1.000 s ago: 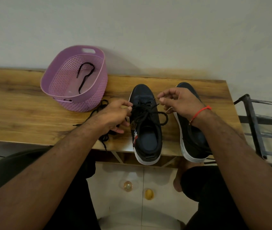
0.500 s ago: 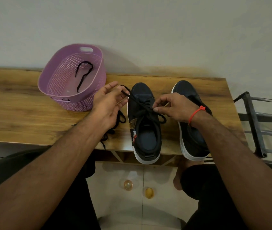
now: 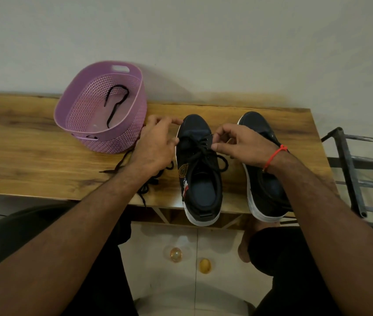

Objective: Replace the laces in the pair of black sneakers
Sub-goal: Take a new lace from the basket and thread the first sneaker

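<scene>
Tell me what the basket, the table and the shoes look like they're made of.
Basket: lilac plastic, going by the moulded lattice walls and smooth rim; matte.
Table: wood or a wood-look laminate; strong grain, slight sheen, so I can't tell which.
Shoes: dark uppers that look like canvas or similar fabric, dull and unshiny, on white soles, probably rubber.

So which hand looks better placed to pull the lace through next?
Probably the right hand: it pinches the black lace at the left black sneaker's eyelets; the left hand rests open beside it.
</scene>
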Available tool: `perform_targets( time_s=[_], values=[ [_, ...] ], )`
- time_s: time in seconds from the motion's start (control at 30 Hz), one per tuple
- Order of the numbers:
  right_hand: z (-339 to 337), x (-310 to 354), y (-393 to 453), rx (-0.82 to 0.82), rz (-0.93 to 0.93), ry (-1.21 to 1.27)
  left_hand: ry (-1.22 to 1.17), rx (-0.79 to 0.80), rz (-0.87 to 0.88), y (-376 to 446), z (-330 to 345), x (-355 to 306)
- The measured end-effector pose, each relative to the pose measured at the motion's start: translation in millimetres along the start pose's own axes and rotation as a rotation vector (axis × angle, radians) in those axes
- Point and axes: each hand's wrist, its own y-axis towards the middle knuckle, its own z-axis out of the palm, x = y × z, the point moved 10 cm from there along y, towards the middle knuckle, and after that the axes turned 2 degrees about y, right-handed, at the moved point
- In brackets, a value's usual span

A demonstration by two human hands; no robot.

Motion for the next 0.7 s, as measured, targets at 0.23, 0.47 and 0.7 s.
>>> perform_targets(
  time_s=[0.23, 0.47, 0.7],
  values=[
    [16.1, 5.9, -0.3, 0.126, -0.059, -0.058, -0.133, 0.338, -0.002, -23.0, 19.2, -17.7],
    [11.7, 4.7, 0.1, 0.076, -0.043, -0.092, -0.09, 0.45, -0.032, -32.3, 31.9, -15.4],
    [8.0, -1.5, 0.4, 0.036, -0.01, -0.176, -0.02, 0.423, -0.109, -23.9, 24.9, 3.7]
  ],
)
